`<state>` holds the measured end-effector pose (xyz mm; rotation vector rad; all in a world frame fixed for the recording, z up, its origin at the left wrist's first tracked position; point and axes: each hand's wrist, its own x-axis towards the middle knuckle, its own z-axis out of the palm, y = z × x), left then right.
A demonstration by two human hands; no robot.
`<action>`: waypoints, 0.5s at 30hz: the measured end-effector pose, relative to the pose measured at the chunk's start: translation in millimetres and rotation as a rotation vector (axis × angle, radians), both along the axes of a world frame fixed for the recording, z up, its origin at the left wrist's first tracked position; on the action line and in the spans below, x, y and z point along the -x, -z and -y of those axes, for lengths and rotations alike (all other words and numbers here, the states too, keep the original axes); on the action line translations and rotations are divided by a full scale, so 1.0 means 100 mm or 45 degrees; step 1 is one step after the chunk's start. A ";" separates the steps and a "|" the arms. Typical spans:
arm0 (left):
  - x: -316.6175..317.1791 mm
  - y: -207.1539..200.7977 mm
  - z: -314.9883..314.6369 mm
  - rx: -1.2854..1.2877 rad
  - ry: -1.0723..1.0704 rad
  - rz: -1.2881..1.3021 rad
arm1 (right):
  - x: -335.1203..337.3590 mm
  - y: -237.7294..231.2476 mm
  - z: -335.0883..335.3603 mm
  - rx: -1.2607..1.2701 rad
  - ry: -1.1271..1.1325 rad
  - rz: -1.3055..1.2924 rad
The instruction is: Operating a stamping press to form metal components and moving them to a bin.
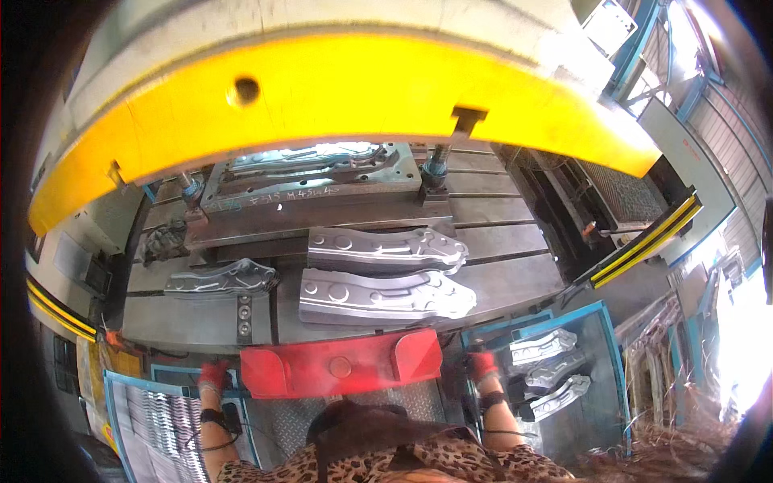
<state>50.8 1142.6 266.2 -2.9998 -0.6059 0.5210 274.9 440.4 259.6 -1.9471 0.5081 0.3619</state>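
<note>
My left hand [213,374], in a red glove, is at the left end of a red metal console [374,366] with raised guards. At its right end is my right hand [483,364], also red-gloved. The fingers of both hands are too small and blurred to read, and I cannot tell whether they touch the console. Beyond it on the press bed lie two long silvery stamped metal parts [386,295], one behind the other, and a darker stamped part [221,277] to their left.
Overhead spans the yellow press ram [346,88]. Under it sits the lower die [310,173] between guide posts [435,165]. Stacked parts fill a blue-framed bin [161,419] at left; several parts lie on a blue-edged table [588,402] at right. Yellow-black guards [644,241] flank the bed.
</note>
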 end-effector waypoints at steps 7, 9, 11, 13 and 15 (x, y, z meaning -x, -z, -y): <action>-1.52 -1.62 0.21 1.657 -0.877 1.232 | -0.63 -1.66 -0.45 -0.062 0.227 0.653; -2.01 -1.95 0.38 1.399 -0.422 1.362 | -1.01 -2.07 -0.97 -0.221 0.113 0.654; -2.40 -2.18 0.51 2.077 -0.548 1.108 | -1.43 -2.33 -1.50 -0.312 -0.161 0.781; -2.75 -2.27 0.62 2.069 -0.518 1.109 | -1.88 -2.44 -2.12 -0.247 -0.412 0.944; -3.03 -2.28 0.66 2.105 -0.435 1.115 | -2.28 -2.50 -2.65 -0.016 -0.589 1.032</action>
